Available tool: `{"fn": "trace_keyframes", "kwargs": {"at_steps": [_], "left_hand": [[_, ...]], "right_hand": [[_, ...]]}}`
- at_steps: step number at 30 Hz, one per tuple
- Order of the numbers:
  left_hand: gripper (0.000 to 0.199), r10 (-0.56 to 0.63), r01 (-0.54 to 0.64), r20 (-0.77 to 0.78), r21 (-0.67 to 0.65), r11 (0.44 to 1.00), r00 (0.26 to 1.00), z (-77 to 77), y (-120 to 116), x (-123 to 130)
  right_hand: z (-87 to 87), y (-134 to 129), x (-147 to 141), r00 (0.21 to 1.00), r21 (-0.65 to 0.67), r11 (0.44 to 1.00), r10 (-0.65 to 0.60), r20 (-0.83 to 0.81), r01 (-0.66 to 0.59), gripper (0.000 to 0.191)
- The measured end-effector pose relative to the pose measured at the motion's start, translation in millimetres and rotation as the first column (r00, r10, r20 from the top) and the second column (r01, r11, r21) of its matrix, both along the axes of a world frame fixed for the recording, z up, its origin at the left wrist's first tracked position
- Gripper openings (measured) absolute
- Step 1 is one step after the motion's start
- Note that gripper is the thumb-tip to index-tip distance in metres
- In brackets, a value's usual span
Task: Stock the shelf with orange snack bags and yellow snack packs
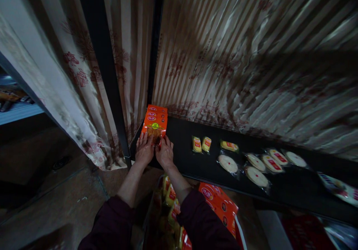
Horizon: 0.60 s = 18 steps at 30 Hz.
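Observation:
Several orange snack packets [154,120] lie overlapped in a row at the left end of a black shelf [181,160]. The nearest has a yellow-green round mark and a clear window with brown strips inside. My left hand [144,151] is on its near left corner, fingers reaching forward along the wrapper. At the near right corner my right hand [165,152] grips the same packet, fingers bent around its edge. Both thumbs meet close to the packet's near edge; what lies under them is partly hidden.
Small wrapped yellow cakes [206,144] and round flat wrapped cakes [228,163] lie farther right on the shelf. Below my arms stands a box of yellow packs [170,195] and orange packets [218,203]. A dark post [107,63] and patterned curtains [223,56] bound the shelf.

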<state>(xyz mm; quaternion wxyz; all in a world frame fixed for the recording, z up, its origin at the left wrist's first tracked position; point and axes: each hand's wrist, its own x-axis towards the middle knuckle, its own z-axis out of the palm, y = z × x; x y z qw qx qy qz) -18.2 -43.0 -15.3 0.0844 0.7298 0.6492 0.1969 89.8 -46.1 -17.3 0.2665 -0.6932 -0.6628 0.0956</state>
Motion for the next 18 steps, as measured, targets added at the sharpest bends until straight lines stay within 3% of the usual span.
{"fn": "trace_keyframes", "kwargs": {"at_steps": [6, 12, 18], "left_hand": [[0.046, -0.009, 0.007, 0.038, 0.065, 0.998, 0.999, -2.1, 0.0, 0.0], [0.039, -0.015, -0.014, 0.139, 0.209, 0.978, 0.990, -4.0, 0.7, 2.0], [0.033, -0.214, 0.082, 0.301, 0.396, 0.915, 0.929, -0.7, -17.7, 18.3]], "right_hand": [[-3.9, -10.1, 2.7, 0.999, 0.036, 0.998, 0.045, -0.022, -0.044, 0.047], [-3.8, -32.4, 9.6, 0.993, 0.119, 0.993, 0.037, -0.112, -0.023, 0.044], [6.4, -75.8, 22.6, 0.983, 0.161, 0.987, 0.043, -0.181, -0.014, 0.043]]}}
